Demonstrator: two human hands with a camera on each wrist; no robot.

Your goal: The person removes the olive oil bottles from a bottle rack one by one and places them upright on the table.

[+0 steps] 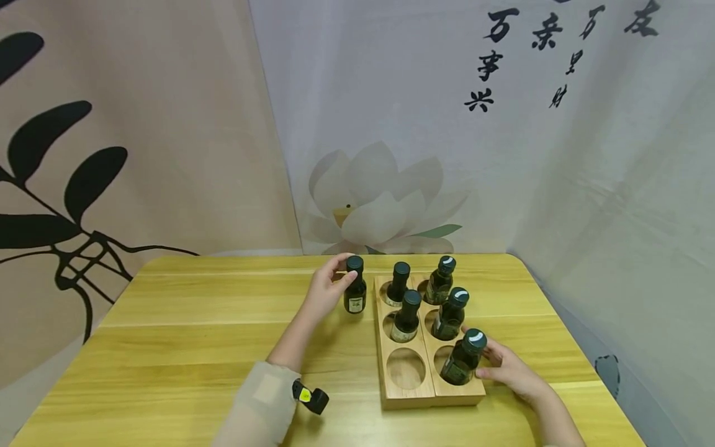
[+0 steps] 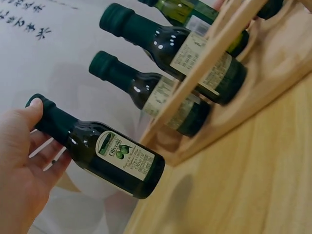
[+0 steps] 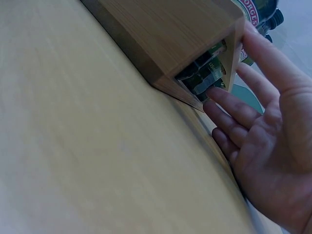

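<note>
My left hand [image 1: 324, 292] pinches a small dark olive oil bottle [image 2: 117, 158] by its green cap and neck, thumb on one side. The bottle hangs left of a wooden rack [image 1: 432, 402], its cream label facing the left wrist camera. Two like bottles [image 1: 406, 315] sit in the rack's left column, whose front hole [image 1: 406, 369] holds nothing. Bottles with white-marked caps [image 1: 465, 359] lean in the right column. My right hand [image 1: 511, 372] rests at the rack's right side by the front bottle, fingers [image 3: 236, 107] loosely extended along the rack's edge.
The rack stands on a yellow wood-grain table [image 1: 184, 347], right of the middle. Behind the table hangs a pale cloth [image 1: 391, 93] printed with a lotus, dark leaves and writing. A black wrist camera [image 1: 311, 397] is strapped over the left sleeve.
</note>
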